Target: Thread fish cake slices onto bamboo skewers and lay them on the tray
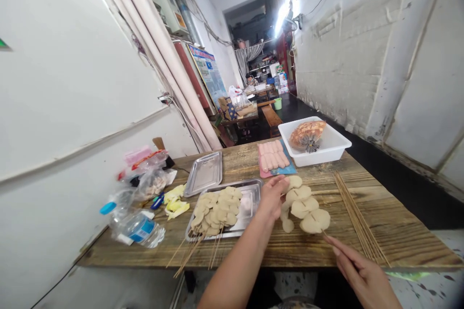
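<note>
Hands angled inward, gripping skewer [324, 232] ends

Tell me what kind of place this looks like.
Likely a small snack shop or eatery: loaded skewers on a metal tray, bare sticks and pale sausages on the wooden table.

Pale beige on the round slices [315, 221], light tan on the skewer [325, 233] and the loose sticks [357, 217], soft pink on the sausages [272, 156], plain white on the tub [321, 158], orange-brown on the bagged bundle [308, 135]; silver-grey on the trays [203, 174], yellow on the crumpled scraps [177, 208], bright blue on the bottle cap [108, 208], light green on the bucket [277, 104], and brown with dark streaked grain along the tabletop [398, 227]
</note>
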A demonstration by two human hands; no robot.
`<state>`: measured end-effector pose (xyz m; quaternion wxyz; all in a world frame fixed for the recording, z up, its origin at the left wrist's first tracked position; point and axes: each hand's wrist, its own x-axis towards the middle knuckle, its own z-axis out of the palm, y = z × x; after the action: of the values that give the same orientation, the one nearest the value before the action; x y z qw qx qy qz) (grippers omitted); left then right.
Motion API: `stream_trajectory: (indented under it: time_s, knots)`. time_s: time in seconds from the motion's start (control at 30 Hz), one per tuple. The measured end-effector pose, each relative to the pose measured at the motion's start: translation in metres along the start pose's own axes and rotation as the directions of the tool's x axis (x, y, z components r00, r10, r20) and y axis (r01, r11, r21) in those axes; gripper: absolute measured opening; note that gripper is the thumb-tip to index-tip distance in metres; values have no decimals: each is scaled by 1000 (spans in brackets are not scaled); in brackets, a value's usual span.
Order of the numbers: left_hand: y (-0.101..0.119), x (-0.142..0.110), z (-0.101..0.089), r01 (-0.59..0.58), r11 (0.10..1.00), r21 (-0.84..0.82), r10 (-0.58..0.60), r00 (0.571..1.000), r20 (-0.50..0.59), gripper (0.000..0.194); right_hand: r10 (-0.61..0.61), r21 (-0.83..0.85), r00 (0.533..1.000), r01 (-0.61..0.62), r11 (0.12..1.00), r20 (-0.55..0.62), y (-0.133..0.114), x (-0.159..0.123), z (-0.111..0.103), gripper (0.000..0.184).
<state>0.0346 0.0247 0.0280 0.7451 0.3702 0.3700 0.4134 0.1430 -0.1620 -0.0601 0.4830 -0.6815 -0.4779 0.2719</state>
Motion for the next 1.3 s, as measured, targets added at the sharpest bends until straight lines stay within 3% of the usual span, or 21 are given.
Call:
stream_trajectory:
  time_s: [0.1,0.27,0.43,0.6,0.77,0.9,1.03,1.3]
  knots:
    - [4,4,-2,30,986,163,-39,998,49,51,-60,-77,998,58,995,-25,0,-1,-1,41]
    - [4,11,-1,-71,887,456,41,996,76,49,-190,-215,980,172,961,-63,1,-3,-3,37]
    - [5,17,-2,-115,802,585,75,993,93,41,-308,-334,948,264,905,-83,1,-4,-3,35]
    - [3,21,-4,-83,812,578,45,996,80,33,-438,-446,895,360,819,-82,6,-7,-1,34]
    - [2,24,-7,35,838,544,-95,992,82,40,-497,-496,865,403,769,-66,14,-9,2,34]
    - [5,23,-10,81,875,477,-189,964,184,37,-431,-479,901,355,803,-54,20,-10,0,34]
    - [7,20,-12,133,898,419,-235,951,203,39,-351,-429,936,307,849,-24,19,-10,-2,35]
    - [11,20,-20,193,944,266,-256,939,227,43,-271,-345,960,229,910,-77,9,-9,-3,35]
